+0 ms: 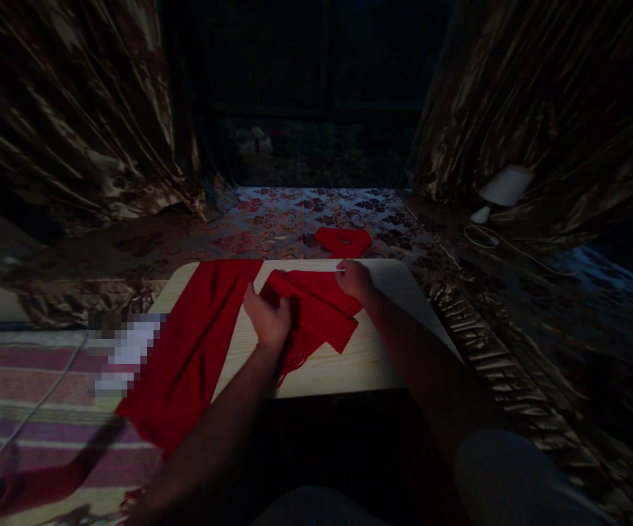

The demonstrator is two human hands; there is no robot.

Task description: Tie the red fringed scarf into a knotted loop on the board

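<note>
A red folded cloth [316, 307] with loose strands along its lower edge lies on a pale wooden table [316, 372]. My left hand [269, 320] is at the cloth's left side, thumb and fingers apart, with nothing visible gripped in it. At the cloth's far right corner, my right hand [355, 281] is closed in a pinch. A small thin white thing [340, 271] sticks out of its fingertips; its kind is too small to make out. Left of my left hand, a long red cloth [201, 329] drapes over the table's left side.
Another red piece of cloth [343, 239] lies just beyond the table on a patterned cover [272, 219]. A white lamp [507, 185] with a cord stands at the right, by the curtains [469, 95]. At lower left is a red tubular object [25, 489] on a striped cover [14, 409].
</note>
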